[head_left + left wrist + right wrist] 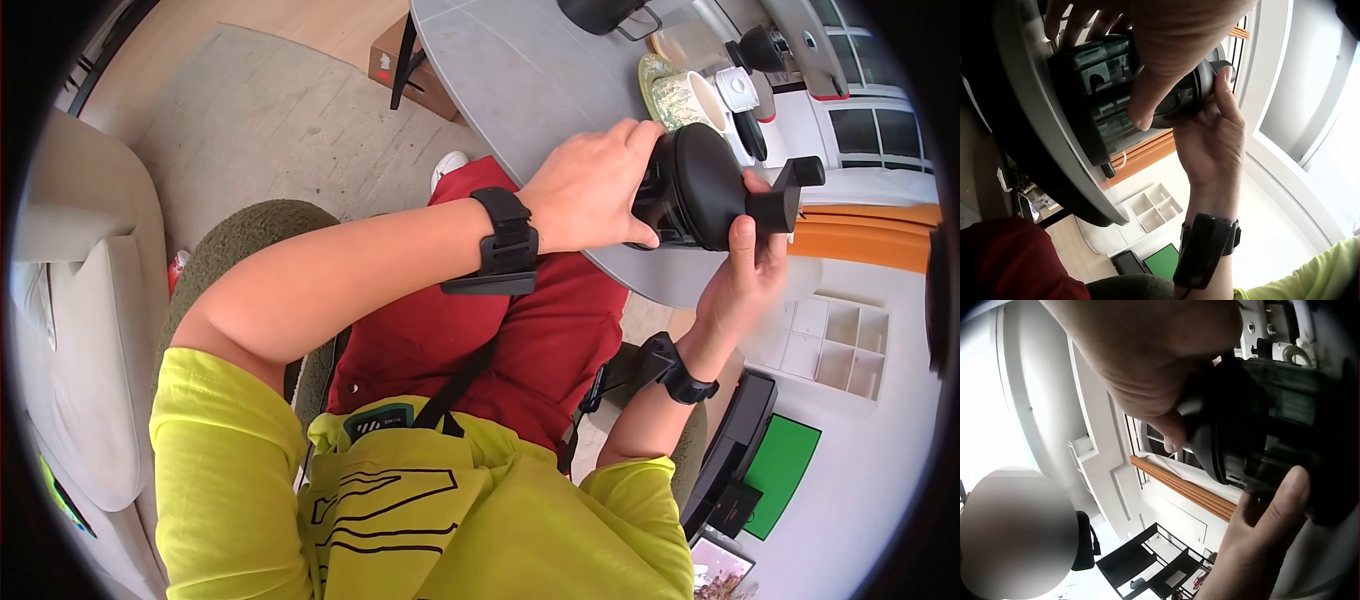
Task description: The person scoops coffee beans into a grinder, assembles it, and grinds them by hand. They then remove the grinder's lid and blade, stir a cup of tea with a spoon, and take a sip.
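Observation:
A black device [703, 185] with a round lid and a see-through dark body lies tilted at the table edge. My left hand [590, 185] grips its body, thumb on the near side; in the left wrist view that body [1107, 87] shows ribbed bars. My right hand [745, 275] holds the base of the black crank-like handle [780, 208] on the lid, thumb and fingers around it. In the right wrist view my right hand [1147, 356] covers the lid end, and my left hand [1254, 544] supports the body from below. The inside contents cannot be made out.
On the grey table [520, 70] beyond the device are a patterned cup [690, 98] on a green plate, a black pitcher [597, 12], and a white-topped item [737, 90]. A sofa [85, 300] is at the left; a cardboard box [430, 85] stands on the floor.

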`<state>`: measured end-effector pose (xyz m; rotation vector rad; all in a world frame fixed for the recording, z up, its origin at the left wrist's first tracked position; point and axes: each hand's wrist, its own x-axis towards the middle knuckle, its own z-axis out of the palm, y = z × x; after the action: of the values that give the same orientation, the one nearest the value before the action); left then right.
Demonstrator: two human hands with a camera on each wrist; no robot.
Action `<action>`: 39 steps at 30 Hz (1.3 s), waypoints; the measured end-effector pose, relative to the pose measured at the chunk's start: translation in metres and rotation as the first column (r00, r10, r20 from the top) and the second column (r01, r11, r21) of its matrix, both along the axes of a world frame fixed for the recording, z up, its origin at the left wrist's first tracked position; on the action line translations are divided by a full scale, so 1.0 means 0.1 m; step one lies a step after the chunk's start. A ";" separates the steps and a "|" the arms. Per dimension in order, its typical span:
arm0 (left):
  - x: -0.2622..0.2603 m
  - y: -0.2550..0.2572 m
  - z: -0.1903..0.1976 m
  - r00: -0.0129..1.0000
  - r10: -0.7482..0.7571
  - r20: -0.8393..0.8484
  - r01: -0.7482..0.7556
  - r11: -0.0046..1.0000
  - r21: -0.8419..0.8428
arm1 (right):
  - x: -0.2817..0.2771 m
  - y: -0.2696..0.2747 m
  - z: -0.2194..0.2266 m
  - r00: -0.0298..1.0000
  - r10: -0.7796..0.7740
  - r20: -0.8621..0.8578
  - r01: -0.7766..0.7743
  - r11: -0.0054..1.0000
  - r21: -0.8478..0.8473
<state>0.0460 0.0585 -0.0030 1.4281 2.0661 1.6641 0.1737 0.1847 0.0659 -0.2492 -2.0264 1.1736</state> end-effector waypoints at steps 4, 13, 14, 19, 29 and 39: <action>0.01 -0.03 0.04 0.999 -0.025 0.035 0.026 0.999 -0.041 | -0.05 -0.14 -0.10 0.995 -0.075 -0.068 0.076 0.997 0.017; 0.01 -0.01 0.02 1.000 -0.009 0.007 0.009 1.000 -0.007 | -0.13 -0.14 -0.23 0.963 -0.263 -0.056 0.268 0.930 0.250; 0.01 -0.02 0.02 1.000 -0.007 0.001 0.008 1.000 -0.006 | -0.13 -0.14 -0.24 0.965 -0.258 -0.053 0.262 0.931 0.254; 0.01 -0.03 0.05 1.000 -0.014 0.001 0.014 0.999 -0.031 | -0.19 -0.20 -0.20 0.984 -0.176 -0.037 0.180 0.960 0.213; 0.01 -0.02 0.04 1.000 0.006 -0.017 -0.006 1.000 -0.011 | -0.22 -0.22 -0.28 0.946 -0.316 -0.067 0.319 0.881 0.350; 0.00 -0.01 0.05 1.000 -0.001 -0.015 0.001 1.000 -0.018 | -0.15 -0.22 -0.17 0.996 -0.091 -0.017 0.092 0.993 0.072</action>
<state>0.0460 0.0573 0.0018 1.4409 2.0821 1.6354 0.1583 0.1629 0.0493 -0.2938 -2.0194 1.0407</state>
